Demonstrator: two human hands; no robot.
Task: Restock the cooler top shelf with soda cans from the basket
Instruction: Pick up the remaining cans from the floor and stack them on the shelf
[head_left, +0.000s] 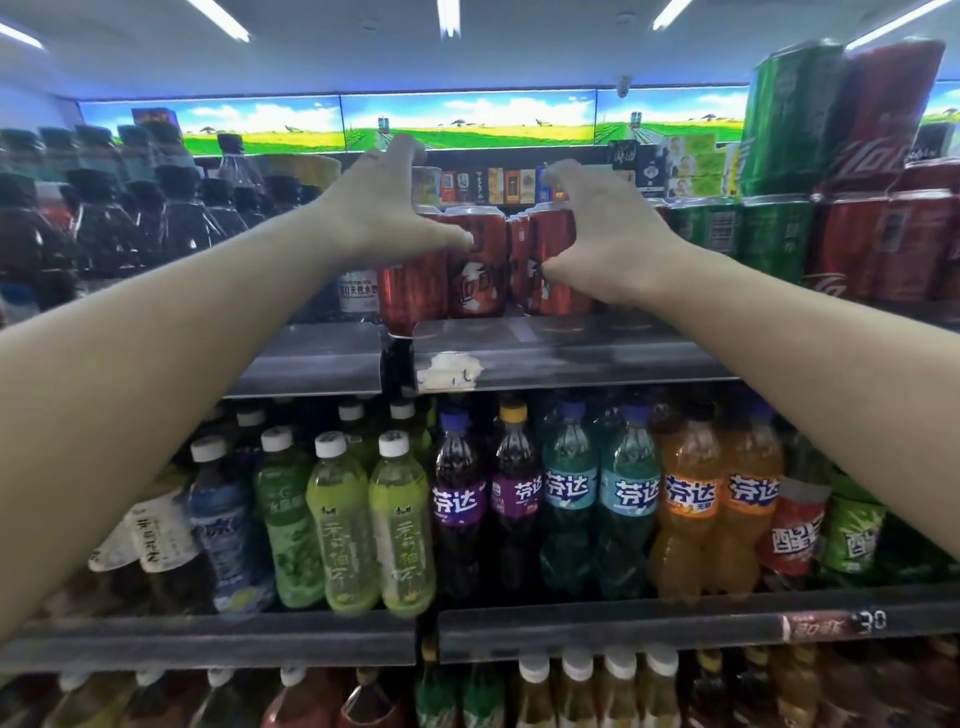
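Red cans (475, 262): standing upright in a small bunch at the front of the top shelf, close together, near the middle of the view.
Far-left red can (413, 299): sitting lower than the others, poking over the gap between the two shelf edges.
Top shelf (571, 353): holding the red cans on its clear front lip, with a torn white sticker on that lip.
Left hand (387, 208): reaching up to the bunch from the left, thumb pressing on the front of a can, fingers curling over the can tops, gripping the cans.
Right hand (605, 244): reaching up from the right, thumb touching the front of the right-most can of the bunch, fingers bending over the tops, gripping the cans too.
Both hands: squeezing the bunch between them.
Green cans (748, 234): standing on the same shelf just to the right of the right hand, with more red cans (883, 239) beyond, and more cans stacked on top of those.
Dark bottles (130, 208): filling the top shelf far to the left, a bit blurry.
Shelf below (597, 631): carrying rows of bottles, yellow-green tea (374, 525), purple (485, 499), teal (597, 499) and orange (722, 499) drinks side by side.
Ceiling lights (448, 15): glowing in long white strips overhead.
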